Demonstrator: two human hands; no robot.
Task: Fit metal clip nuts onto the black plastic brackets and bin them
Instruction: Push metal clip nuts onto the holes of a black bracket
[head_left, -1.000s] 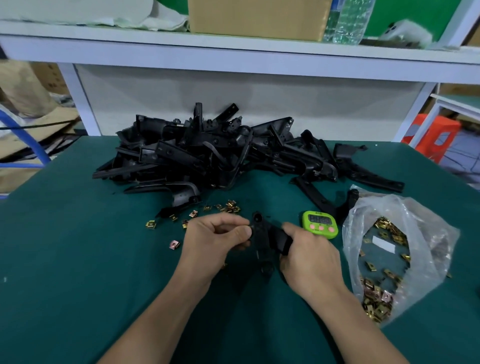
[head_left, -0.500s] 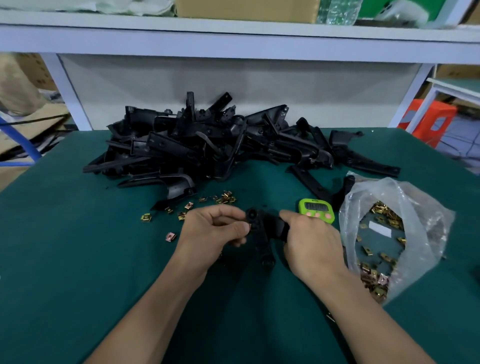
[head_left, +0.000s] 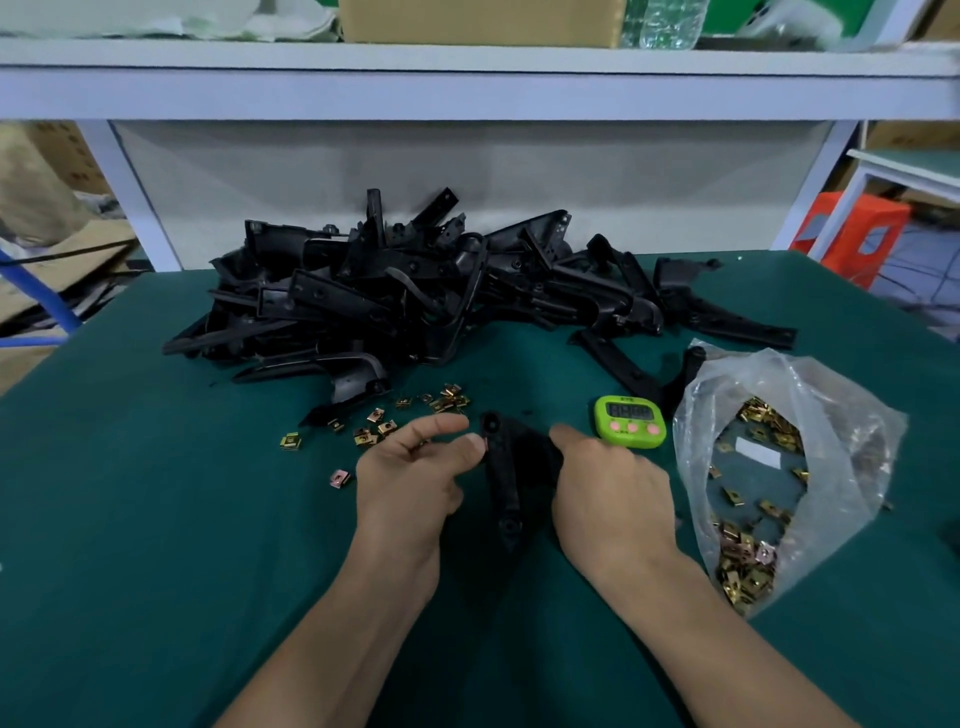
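A black plastic bracket (head_left: 505, 470) lies between my hands on the green table mat (head_left: 156, 519). My right hand (head_left: 610, 493) grips its right side, fingers curled over it. My left hand (head_left: 410, 480) is at its upper left end. The thumb pushes a small clip nut (head_left: 485, 445) against the bracket edge, the forefinger is stretched out above, and the other fingers are curled underneath. Several loose brass clip nuts (head_left: 387, 422) lie scattered just beyond my left hand. A big heap of black brackets (head_left: 415, 301) fills the back of the table.
A clear plastic bag (head_left: 769, 483) full of clip nuts lies open at the right. A green timer (head_left: 630, 421) sits between it and my right hand. A white shelf (head_left: 467, 83) runs overhead at the back; an orange stool (head_left: 852, 234) stands off the table at far right.
My left forefinger has lifted off the bracket end and straightened while the thumb stays against it. My right hand has kept its hold. The view has tilted slightly.
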